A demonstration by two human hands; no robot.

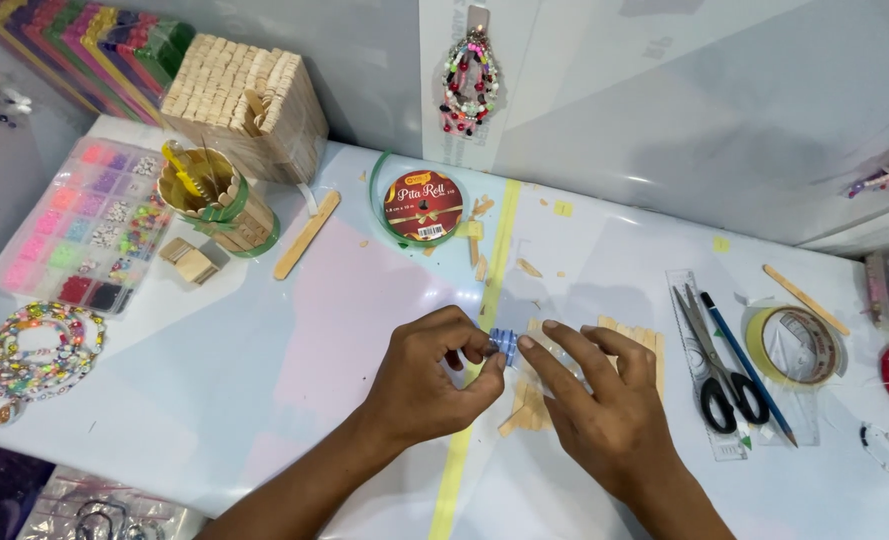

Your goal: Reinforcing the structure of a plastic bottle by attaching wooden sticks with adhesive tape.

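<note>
At mid-surface (pixel 264 340), just right of the yellow strip (pixel 484 330): a small blue ribbon piece (pixel 504 345), pinched between fingertips of both hands, left hand (pixel 429 375) curled, right hand (pixel 599 400) partly spread over flat wooden sticks (pixel 634 338). Open room to the left and toward the near edge. Right: scissors (pixel 719 370) on a ruler (pixel 704 400), pencil (pixel 749 370), tape roll (pixel 799 345). Behind: ribbon spool (pixel 422 205), stick cup (pixel 214 200), bead box (pixel 84 225).

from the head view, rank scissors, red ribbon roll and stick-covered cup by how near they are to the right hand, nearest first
Measured from the right hand:
1. Scissors, just to its right on the ruler.
2. Red ribbon roll, up and to the left.
3. Stick-covered cup, far left, beside the bead organiser.
</note>
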